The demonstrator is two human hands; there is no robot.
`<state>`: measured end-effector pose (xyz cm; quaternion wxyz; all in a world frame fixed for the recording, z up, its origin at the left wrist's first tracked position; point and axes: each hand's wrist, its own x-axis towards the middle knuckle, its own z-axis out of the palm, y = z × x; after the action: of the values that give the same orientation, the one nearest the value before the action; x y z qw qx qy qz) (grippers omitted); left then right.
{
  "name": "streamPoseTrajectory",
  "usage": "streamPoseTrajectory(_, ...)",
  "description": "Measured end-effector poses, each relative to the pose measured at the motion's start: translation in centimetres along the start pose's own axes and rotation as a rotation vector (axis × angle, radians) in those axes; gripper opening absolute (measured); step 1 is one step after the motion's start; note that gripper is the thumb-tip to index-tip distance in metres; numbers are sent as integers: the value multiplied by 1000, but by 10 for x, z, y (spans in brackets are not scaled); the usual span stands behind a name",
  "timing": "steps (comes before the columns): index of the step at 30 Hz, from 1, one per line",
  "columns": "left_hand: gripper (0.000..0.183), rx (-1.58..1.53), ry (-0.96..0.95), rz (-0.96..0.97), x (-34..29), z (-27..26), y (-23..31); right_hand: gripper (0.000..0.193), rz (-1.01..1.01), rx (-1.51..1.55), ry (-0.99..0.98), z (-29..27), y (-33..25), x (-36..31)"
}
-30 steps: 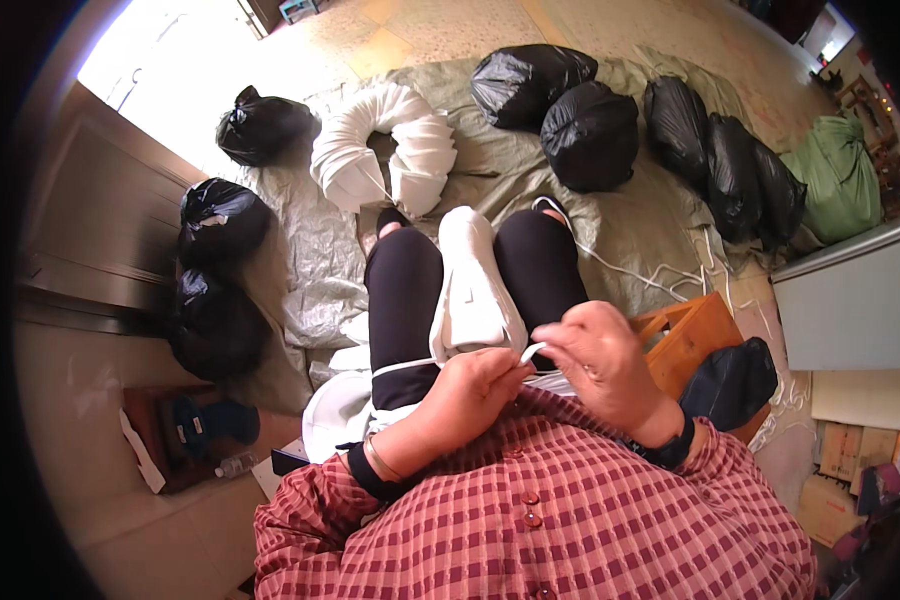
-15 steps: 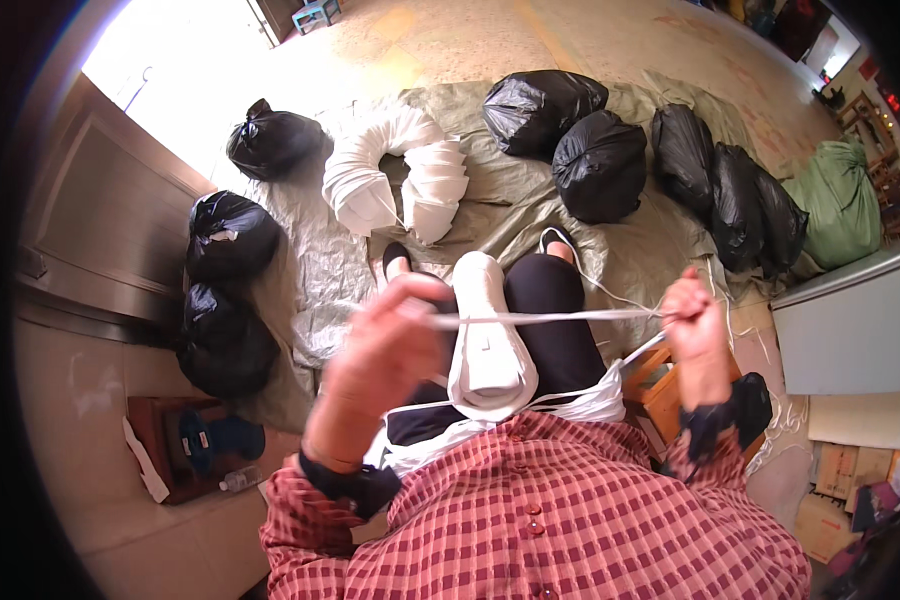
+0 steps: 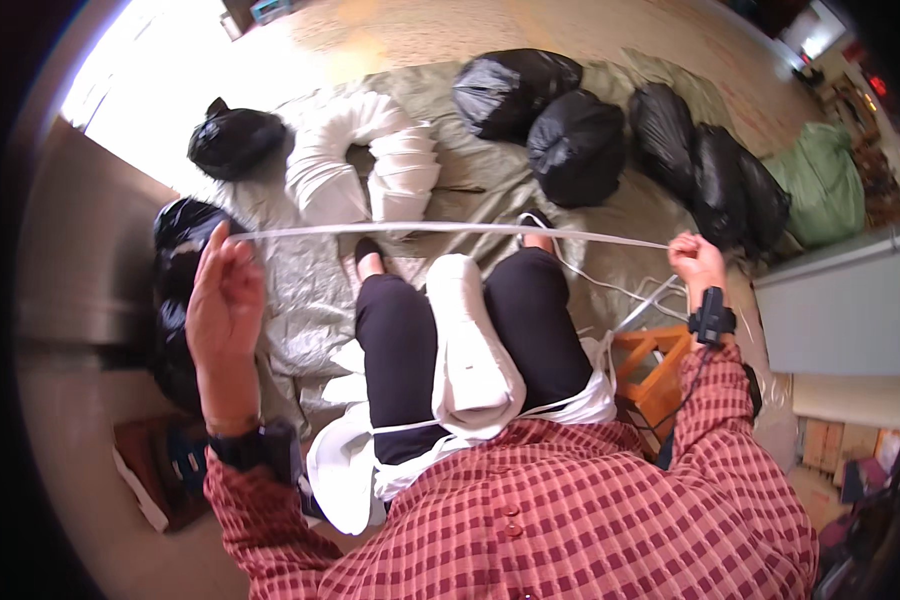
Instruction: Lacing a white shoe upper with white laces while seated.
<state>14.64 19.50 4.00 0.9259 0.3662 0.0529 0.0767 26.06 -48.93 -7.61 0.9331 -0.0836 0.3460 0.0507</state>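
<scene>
A thin white strip (image 3: 450, 228) is pulled straight across in front of me, level with my shins. My left hand (image 3: 228, 305) pinches its left end with fingers closed. At the other end my right hand (image 3: 697, 262) is closed on the strip, and a slack white length (image 3: 610, 290) runs near it toward my foot. Between my thighs lies a white stack of sole-shaped pieces (image 3: 475, 350), long and rounded. More loose white sole-shaped pieces (image 3: 342, 470) rest beside my left thigh, with white material (image 3: 585, 405) across my lap.
A curved row of stacked white pieces (image 3: 320, 170) lies on a grey-green tarp (image 3: 470, 195). Black bags (image 3: 575, 150) stand around its edges, and a green sack (image 3: 825, 185) is at right. An orange wooden stool (image 3: 655, 365) stands by my right thigh, near a pale cabinet (image 3: 840, 310).
My left hand has swung out to the left, drawing the strip longer and straighter. My right hand has risen slightly. White pieces beside my left thigh now show.
</scene>
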Motion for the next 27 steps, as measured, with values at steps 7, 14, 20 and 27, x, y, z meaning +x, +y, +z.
streamPoseTrajectory(7,27,-15,219,23,33,-115,65,35,51,-4,170,-12,-2,1)
streamPoseTrajectory(14,26,-22,179,29,85,-162,122,18,-18,-38,18,30,46,-10)
streamPoseTrajectory(20,32,-35,377,107,63,-271,181,15,-242,-367,-342,142,6,-69)
streamPoseTrajectory(27,42,-51,90,129,-21,-310,264,27,-489,-714,-208,156,-171,-23)
